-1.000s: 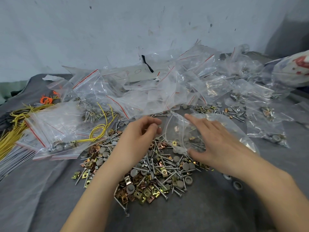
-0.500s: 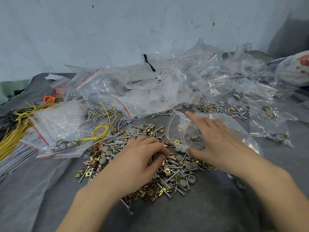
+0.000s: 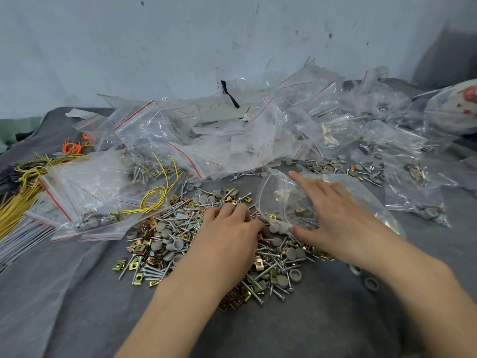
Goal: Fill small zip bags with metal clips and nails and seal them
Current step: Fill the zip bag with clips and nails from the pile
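Note:
A loose pile of brass clips, nails and grey caps [image 3: 165,236] lies on the grey cloth [image 3: 64,293] in front of me. My left hand [image 3: 229,236] rests palm down on the pile, its fingertips curled and pinching at the clips and nails; what lies under them is hidden. My right hand [image 3: 333,213] holds a clear zip bag [image 3: 278,200] at its mouth, thumb below and fingers spread on top. A few clips and caps show inside the bag. The two hands are almost touching at the bag's mouth.
A heap of clear red-striped zip bags [image 3: 232,140] fills the back, against the wall. Filled bags [image 3: 85,187] lie at the left and filled bags [image 3: 423,208] at the right. Yellow wire [image 3: 154,200] coils over the left bags. Stray caps [image 3: 371,284] sit near my right forearm.
My left hand came back from the bag's mouth and dropped onto the pile, fingers curling in. My right hand kept hold of the bag.

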The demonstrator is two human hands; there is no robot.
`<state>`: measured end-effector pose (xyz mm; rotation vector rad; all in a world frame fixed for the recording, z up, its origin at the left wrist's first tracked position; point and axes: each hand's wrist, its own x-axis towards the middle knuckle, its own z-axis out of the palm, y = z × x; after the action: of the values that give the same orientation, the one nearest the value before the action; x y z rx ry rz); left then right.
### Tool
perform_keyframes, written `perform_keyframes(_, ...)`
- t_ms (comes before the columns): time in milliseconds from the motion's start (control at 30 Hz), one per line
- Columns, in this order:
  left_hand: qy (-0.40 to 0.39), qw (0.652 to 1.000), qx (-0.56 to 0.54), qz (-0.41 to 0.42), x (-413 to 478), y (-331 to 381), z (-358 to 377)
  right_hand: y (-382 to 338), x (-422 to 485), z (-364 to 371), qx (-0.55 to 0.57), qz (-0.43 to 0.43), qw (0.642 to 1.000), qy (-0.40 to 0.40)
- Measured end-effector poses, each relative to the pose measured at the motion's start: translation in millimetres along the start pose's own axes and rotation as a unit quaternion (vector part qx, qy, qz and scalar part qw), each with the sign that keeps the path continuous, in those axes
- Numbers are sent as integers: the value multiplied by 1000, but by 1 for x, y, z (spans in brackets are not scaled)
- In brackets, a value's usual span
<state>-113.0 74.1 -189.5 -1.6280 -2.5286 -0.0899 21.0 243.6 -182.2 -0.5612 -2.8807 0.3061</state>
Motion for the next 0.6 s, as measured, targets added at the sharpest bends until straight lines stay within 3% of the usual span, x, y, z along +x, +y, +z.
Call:
perform_keyframes(300,-20,998,-54,19,2,4,-3,3,0,1,0,-4,1000,9)
perform_keyframes(600,-42,997,-64,-15,10,9,-3,3,0,1,-4,-4,1000,7)
